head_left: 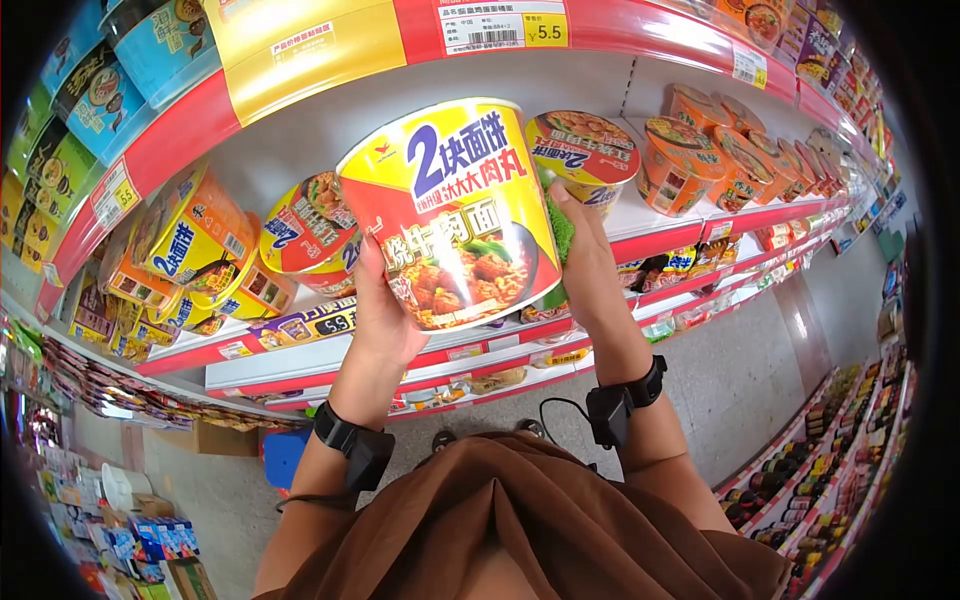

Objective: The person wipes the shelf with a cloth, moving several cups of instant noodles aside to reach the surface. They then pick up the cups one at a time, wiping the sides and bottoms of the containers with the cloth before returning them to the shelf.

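A large yellow and red instant noodle tub point(460, 215) is held up in front of the shelf, its printed side facing me and slightly tilted. My left hand point(385, 310) grips its lower left side, with part of the fingers hidden behind it. On the other side, my right hand point(588, 245) presses a fuzzy green cloth point(562, 225) against the tub; most of the cloth is hidden. Right behind stand two similar tubs with red and yellow lids: one noodle tub point(305, 225) at the left and another noodle tub point(585, 150) at the right.
Orange noodle tubs point(680, 165) line the shelf at the right, and stacked yellow-orange tubs point(195, 240) stand at the left. A red shelf edge with a price tag point(505, 28) runs overhead. Lower shelves hold packets. Below lies a blue stool point(288, 460).
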{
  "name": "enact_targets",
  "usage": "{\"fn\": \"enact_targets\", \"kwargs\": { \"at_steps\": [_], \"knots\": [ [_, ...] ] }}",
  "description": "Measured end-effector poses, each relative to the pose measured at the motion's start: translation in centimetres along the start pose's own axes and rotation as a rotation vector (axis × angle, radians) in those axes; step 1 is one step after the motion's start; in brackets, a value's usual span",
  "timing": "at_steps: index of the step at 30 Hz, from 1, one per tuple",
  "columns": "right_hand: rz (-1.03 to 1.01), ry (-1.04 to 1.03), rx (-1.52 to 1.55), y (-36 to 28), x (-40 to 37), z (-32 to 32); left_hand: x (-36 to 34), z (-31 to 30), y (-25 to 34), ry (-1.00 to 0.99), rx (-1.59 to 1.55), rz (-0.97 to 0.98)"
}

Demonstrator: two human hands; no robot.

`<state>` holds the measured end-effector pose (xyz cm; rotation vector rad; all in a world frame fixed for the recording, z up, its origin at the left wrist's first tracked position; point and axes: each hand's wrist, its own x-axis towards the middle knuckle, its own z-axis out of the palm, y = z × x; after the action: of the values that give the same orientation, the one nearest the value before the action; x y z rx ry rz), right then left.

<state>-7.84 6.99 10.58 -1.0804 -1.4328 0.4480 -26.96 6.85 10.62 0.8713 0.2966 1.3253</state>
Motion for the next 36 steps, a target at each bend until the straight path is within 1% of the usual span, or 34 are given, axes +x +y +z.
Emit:
{"fn": "enact_targets", "kwargs": {
  "at_steps": [1,2,4,5,6,7,9,11,12,13,17,19,20,22,23,25,26,28,29,30,31,32,33,35,36],
  "knots": [
    [0.085,0.046,0.098,0.2,-0.3,0.4,0.1,0.0,-0.2,0.037,-0.067,-0.005],
    [0.085,0.044,0.098,0.2,-0.4,0.3,0.2,0.2,-0.2,0.039,-0.067,-0.004],
    [0.102,-0.054,0.015,0.2,-0.6,0.0,0.4,0.8,0.1,0.063,-0.203,-0.097],
    [0.102,-0.056,0.016,-0.3,-0.6,0.1,0.4,1.4,0.1,0.053,-0.274,-0.132],
    [0.234,-0.01,0.121,-1.6,-0.4,0.3,0.5,1.5,0.0,0.054,-0.275,-0.132],
    [0.366,0.037,0.226,-2.3,-0.3,0.5,0.6,1.6,0.0,0.023,-0.362,-0.157],
    [0.332,0.045,0.18,-1.8,-0.6,0.9,0.9,1.5,-0.1,-0.023,-0.531,-0.197],
    [0.295,0.051,0.133,-1.6,-0.9,1.1,1.4,1.9,0.0,0.013,-0.546,-0.192],
    [0.194,-0.004,0.234,-1.6,-1.0,1.1,1.7,2.1,0.1,0.049,-0.56,-0.186],
    [0.092,-0.06,0.334,-1.6,-1.1,1.1,1.9,2.2,0.0,0.044,-0.547,-0.173],
    [0.098,-0.069,0.239,-1.7,-1.7,0.8,2.2,2.2,0.3,0.076,-0.533,-0.185],
    [0.24,-0.166,0.364,-1.3,-1.7,0.3,2.7,2.3,0.3,0.121,-0.464,-0.096],
    [0.239,-0.171,0.363,-1.4,-1.8,-0.1,2.9,2.4,0.5,0.124,-0.466,-0.092],
    [0.139,-0.202,0.215,-1.9,-1.9,-1.0,3.2,2.8,0.9,0.171,-0.418,-0.124],
    [0.137,-0.207,0.216,-2.2,-1.9,-1.3,3.4,3.1,1.1,0.186,-0.445,-0.131],
    [-0.103,0.038,0.157,-2.9,-1.8,-1.7,3.7,3.2,0.8,0.187,-0.413,-0.115],
    [-0.102,0.035,0.157,-3.3,-1.5,-1.8,3.8,3.3,0.6,0.184,-0.379,-0.105],
    [-0.424,0.189,-0.082,-3.8,-0.2,-1.8,3.7,3.9,0.2,0.173,-0.387,-0.116],
    [-0.458,0.206,-0.152,-4.0,0.4,-1.5,3.7,4.0,-0.1,0.15,-0.34,-0.126],
    [-0.46,0.202,-0.246,-3.7,0.9,-0.9,3.7,4.3,-0.6,0.126,-0.292,-0.135],
    [-0.511,0.202,-0.262,-3.7,1.0,-0.1,3.5,5.4,-1.2,0.179,-0.221,-0.073],
    [-0.563,0.204,-0.275,-3.8,1.1,0.6,3.5,6.1,-1.6,0.236,-0.264,-0.066],
    [-0.609,0.168,-0.26,-4.1,1.1,1.0,3.5,6.3,-1.6,0.218,-0.264,-0.056],
    [-0.609,0.01,-0.235,-3.8,0.0,1.5,3.6,6.2,-1.2,0.202,-0.262,-0.043],
    [-0.611,-0.068,-0.221,-3.5,-0.4,1.7,3.7,5.7,-0.9,0.156,-0.243,-0.035]
  ]
}}
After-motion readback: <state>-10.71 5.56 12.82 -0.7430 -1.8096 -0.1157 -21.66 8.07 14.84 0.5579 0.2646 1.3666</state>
